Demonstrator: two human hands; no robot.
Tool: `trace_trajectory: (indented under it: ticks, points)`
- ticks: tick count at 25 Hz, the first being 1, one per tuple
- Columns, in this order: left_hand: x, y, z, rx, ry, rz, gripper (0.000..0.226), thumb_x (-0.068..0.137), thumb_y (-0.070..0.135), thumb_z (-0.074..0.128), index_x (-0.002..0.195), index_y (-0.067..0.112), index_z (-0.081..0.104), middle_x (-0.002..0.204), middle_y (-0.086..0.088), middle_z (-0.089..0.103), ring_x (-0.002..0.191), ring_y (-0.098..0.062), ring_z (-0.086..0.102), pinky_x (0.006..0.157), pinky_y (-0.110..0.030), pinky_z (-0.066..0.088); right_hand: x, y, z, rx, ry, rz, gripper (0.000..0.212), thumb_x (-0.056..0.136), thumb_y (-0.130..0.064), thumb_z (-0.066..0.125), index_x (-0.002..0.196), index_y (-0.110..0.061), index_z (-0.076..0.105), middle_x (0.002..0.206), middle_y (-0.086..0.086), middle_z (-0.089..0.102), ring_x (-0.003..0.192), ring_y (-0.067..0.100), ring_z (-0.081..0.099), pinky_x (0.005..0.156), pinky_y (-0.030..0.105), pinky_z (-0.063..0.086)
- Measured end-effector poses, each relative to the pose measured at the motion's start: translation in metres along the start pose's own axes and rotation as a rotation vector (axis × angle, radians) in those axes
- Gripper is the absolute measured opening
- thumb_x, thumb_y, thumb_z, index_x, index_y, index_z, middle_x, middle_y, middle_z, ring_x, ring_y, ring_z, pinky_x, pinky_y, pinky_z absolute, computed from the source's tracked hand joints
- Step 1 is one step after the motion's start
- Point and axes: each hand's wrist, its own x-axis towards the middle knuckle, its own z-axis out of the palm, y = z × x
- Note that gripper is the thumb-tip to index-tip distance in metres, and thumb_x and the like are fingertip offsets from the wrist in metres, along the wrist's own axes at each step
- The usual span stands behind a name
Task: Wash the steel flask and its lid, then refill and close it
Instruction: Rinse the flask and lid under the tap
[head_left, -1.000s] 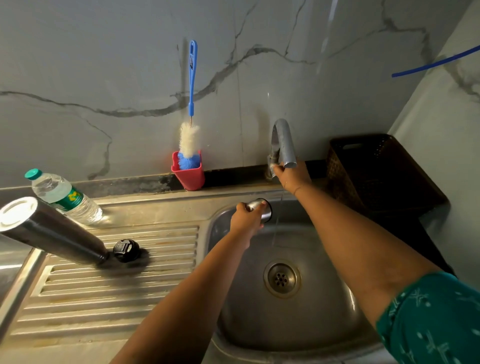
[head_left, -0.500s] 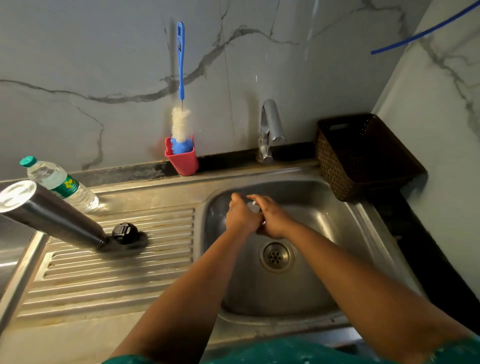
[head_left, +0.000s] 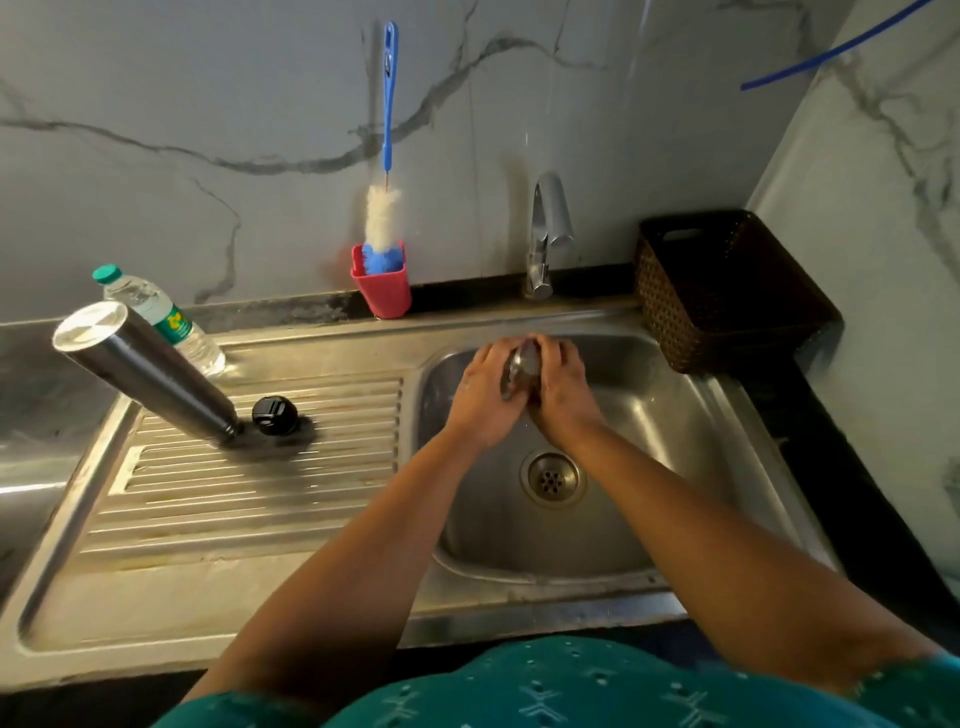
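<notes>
The right hand (head_left: 558, 387) has left the tap (head_left: 545, 234) and joined the left hand (head_left: 485, 395) over the sink (head_left: 675, 467). Both hands are curled shut around the small steel lid (head_left: 521, 371), left palm on one side, right fingers on the other. The lid sits above the basin at 12 o'clock from the drain (head_left: 551, 479). No water stream is visible.

Step in hand, by judgement: rubbing the lid clean. The next move calls for a rinse under the tap, then setting the lid down on the draining board.

The steel flask (head_left: 145, 376) stands mouth-down on the draining board (head_left: 234, 499), well apart at 9 o'clock from the hands. Its long axis appears to lean, base toward 10 o'clock. A black cap (head_left: 275, 414) lies just beside its mouth.
</notes>
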Motion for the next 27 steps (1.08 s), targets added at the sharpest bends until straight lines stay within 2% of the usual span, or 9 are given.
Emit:
trace_trajectory:
  ticks: [2,5,8,9,12,15,18,22,27]
  points:
    - [0.001,0.002,-0.001,0.093,-0.062,0.078,0.058,0.088,0.010,0.061,0.143,0.020,0.046,0.141,-0.007,0.049,0.131,-0.025,0.047,0.109,-0.035,0.039,0.004,0.000,0.002,-0.004,-0.024,0.031,0.065,0.088,-0.018,0.064,0.143,-0.015,0.029,0.141,0.014,0.033,0.125,0.027,0.041,0.103,0.035,0.041]
    - [-0.011,0.007,0.002,0.101,-0.266,-0.115,0.058,0.094,0.014,0.058,0.148,0.023,0.039,0.147,-0.008,0.044,0.135,-0.026,0.043,0.109,-0.032,0.034,0.000,0.003,0.011,-0.144,-0.252,0.160,0.066,0.086,-0.025,0.067,0.140,-0.016,0.030,0.140,0.016,0.036,0.122,0.030,0.046,0.101,0.038,0.043]
    - [-0.016,0.011,-0.001,-0.009,0.063,-0.066,0.057,0.093,0.009,0.058,0.147,0.019,0.041,0.145,-0.007,0.045,0.131,-0.020,0.045,0.108,-0.032,0.037,-0.001,-0.001,0.011,-0.004,0.029,-0.009,0.061,0.090,-0.021,0.059,0.142,-0.016,0.026,0.141,0.013,0.029,0.125,0.024,0.037,0.100,0.034,0.042]
    - [-0.016,0.009,-0.002,-0.006,0.072,-0.053,0.054,0.093,0.009,0.058,0.145,0.017,0.044,0.143,-0.008,0.047,0.130,-0.020,0.047,0.108,-0.032,0.039,0.000,0.001,0.011,-0.013,0.001,-0.011,0.059,0.090,-0.021,0.059,0.141,-0.014,0.028,0.141,0.013,0.031,0.125,0.023,0.037,0.099,0.034,0.042]
    - [-0.026,0.000,0.002,0.048,-0.189,-0.192,0.041,0.096,0.016,0.059,0.136,0.012,0.054,0.134,-0.012,0.058,0.123,-0.025,0.056,0.104,-0.033,0.043,-0.002,0.003,0.017,-0.184,-0.325,0.207,0.051,0.089,-0.020,0.061,0.133,-0.006,0.040,0.135,0.019,0.046,0.120,0.033,0.049,0.097,0.039,0.044]
    - [-0.034,-0.004,-0.001,-0.055,0.027,-0.224,0.044,0.099,0.030,0.056,0.139,0.013,0.050,0.137,-0.008,0.054,0.125,-0.022,0.053,0.106,-0.036,0.042,0.002,-0.008,0.021,-0.067,-0.071,0.176,0.062,0.089,-0.024,0.064,0.139,-0.013,0.029,0.137,0.016,0.037,0.122,0.030,0.045,0.097,0.041,0.045]
    - [-0.040,-0.012,-0.009,0.036,0.093,-0.213,0.053,0.098,0.031,0.055,0.146,0.016,0.041,0.144,-0.007,0.043,0.133,-0.021,0.042,0.110,-0.035,0.034,0.006,-0.020,0.026,-0.183,-0.178,0.237,0.068,0.086,-0.033,0.066,0.140,-0.014,0.029,0.139,0.014,0.039,0.123,0.029,0.046,0.097,0.041,0.047]
    - [-0.050,-0.030,-0.025,0.012,0.098,-0.289,0.045,0.097,0.027,0.057,0.139,0.013,0.048,0.136,-0.011,0.051,0.128,-0.027,0.048,0.106,-0.036,0.038,0.007,-0.034,0.047,-0.309,-0.372,0.193,0.058,0.090,-0.037,0.060,0.136,-0.011,0.036,0.137,0.016,0.043,0.120,0.031,0.050,0.091,0.037,0.044]
    - [-0.065,-0.049,-0.073,0.026,0.268,-0.226,0.028,0.095,0.012,0.055,0.123,0.006,0.057,0.121,-0.014,0.059,0.116,-0.031,0.054,0.095,-0.034,0.038,0.011,-0.094,0.071,-0.037,-0.147,0.034,0.065,0.083,-0.029,0.071,0.132,-0.004,0.037,0.130,0.022,0.045,0.115,0.037,0.051,0.094,0.037,0.041]
